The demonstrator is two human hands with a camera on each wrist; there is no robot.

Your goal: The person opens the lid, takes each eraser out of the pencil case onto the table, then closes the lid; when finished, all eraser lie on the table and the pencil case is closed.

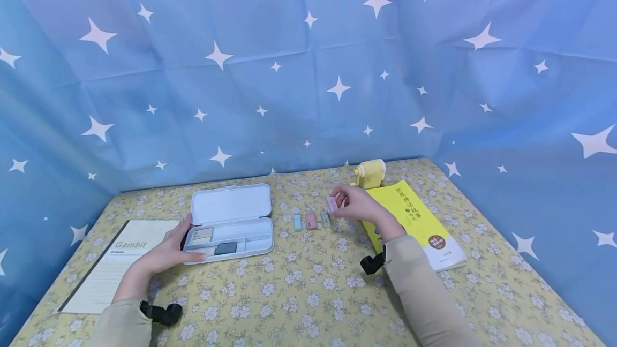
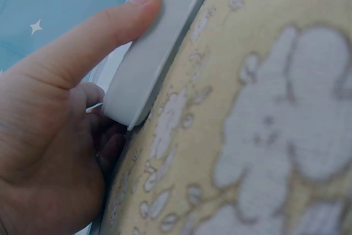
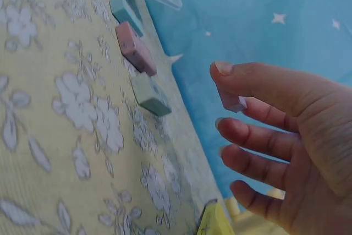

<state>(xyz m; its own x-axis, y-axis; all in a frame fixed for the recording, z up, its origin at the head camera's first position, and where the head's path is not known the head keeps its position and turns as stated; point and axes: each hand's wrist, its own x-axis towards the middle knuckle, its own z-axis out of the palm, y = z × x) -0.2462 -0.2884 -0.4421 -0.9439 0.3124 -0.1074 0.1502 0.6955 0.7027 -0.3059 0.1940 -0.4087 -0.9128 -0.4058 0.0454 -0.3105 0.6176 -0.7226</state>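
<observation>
My left hand (image 1: 168, 250) grips the open pencil case (image 1: 230, 223), my right hand (image 1: 354, 205) pinches one pink eraser (image 1: 332, 203); three erasers (image 1: 311, 221) wait just left of it.

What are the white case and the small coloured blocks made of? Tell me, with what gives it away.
White case: looks like hard matte plastic or coated metal; smooth, rounded rim, keeps its shape under the left hand.
Coloured blocks: probably rubber erasers; dull pastel, soft-edged. The pink block in the right hand looks alike.
Table cover: woven cloth, visible weave in the wrist views.
</observation>
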